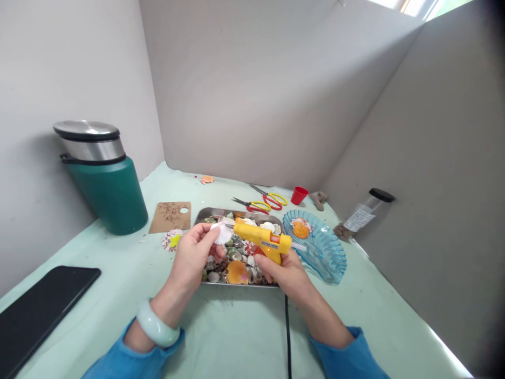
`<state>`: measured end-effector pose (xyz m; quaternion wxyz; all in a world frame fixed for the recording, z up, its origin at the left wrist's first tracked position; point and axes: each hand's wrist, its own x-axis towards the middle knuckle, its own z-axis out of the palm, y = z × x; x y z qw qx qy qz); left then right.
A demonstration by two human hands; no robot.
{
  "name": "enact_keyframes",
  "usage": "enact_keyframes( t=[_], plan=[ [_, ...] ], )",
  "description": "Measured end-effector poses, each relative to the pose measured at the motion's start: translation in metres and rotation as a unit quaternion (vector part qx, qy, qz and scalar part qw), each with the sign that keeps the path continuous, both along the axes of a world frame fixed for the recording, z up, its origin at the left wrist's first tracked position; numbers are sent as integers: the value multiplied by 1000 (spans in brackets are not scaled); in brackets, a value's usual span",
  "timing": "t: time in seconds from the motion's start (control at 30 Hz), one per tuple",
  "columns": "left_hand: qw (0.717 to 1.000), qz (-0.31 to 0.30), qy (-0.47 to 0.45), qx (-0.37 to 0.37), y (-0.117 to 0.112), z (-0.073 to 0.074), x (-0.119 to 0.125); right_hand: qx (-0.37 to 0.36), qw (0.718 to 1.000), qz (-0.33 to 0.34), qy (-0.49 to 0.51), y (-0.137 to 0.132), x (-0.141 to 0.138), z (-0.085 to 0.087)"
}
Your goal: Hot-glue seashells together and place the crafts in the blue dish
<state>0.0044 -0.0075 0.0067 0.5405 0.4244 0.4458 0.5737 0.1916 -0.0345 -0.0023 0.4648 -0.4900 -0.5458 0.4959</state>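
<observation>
The person's left hand (193, 252) is pinching a white shell (223, 232) between thumb and fingertips, holding it above the near-left part of a metal tray (205, 213) filled with mixed shells. The right hand (286, 271) is gripping a yellow glue gun (262, 239), fingers wrapped tight around the handle, and the nozzle is pointing left and touching, or all but touching, the shell. A black cord (287, 331) is running from the gun toward the near table edge. A pale bracelet (155, 326) is sitting on the left wrist. A blue glass dish (327, 252) is lying just beside the tray on the right. Two scissors (260, 202) and a red cup (299, 195) are lying behind the tray. A green flask (106, 184) is standing well apart at the left.
</observation>
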Motion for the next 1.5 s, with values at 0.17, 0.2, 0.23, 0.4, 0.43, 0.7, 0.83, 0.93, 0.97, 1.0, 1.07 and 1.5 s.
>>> enact_keyframes(
  t=[0.17,0.2,0.23,0.4,0.43,0.7,0.83,0.93,0.97,1.0,1.07,1.5],
  plan=[
    [999,-24,42,0,-1,0,0,0,1000,-1,-7,0,0,-1],
    [999,-28,45,1,-1,0,0,0,1000,-2,-10,0,0,-2],
    [998,-31,46,0,0,-1,0,0,1000,-2,-13,0,0,-3],
    [998,-33,46,5,1,-4,0,4,1000,0,-12,1,0,-4],
    [998,-34,47,4,1,-4,0,6,1000,0,-13,1,0,-4],
    [998,-30,58,6,0,-1,1,7,1000,-2,-24,1,-1,-4],
    [998,-21,56,6,-1,1,1,-2,1000,-11,-21,0,-2,0],
    [999,-12,50,8,-1,0,1,-6,1000,-13,-25,0,-3,2],
    [999,-11,49,9,-1,0,0,-5,1000,-14,-25,0,-3,2],
    [999,-10,49,9,-1,-1,0,-3,1000,-15,-25,0,-3,2],
    [999,-12,50,12,0,-2,0,-1,1000,-15,-24,0,-3,2],
    [997,-13,75,15,0,-1,0,18,999,-12,-47,1,0,-5]
  ],
)
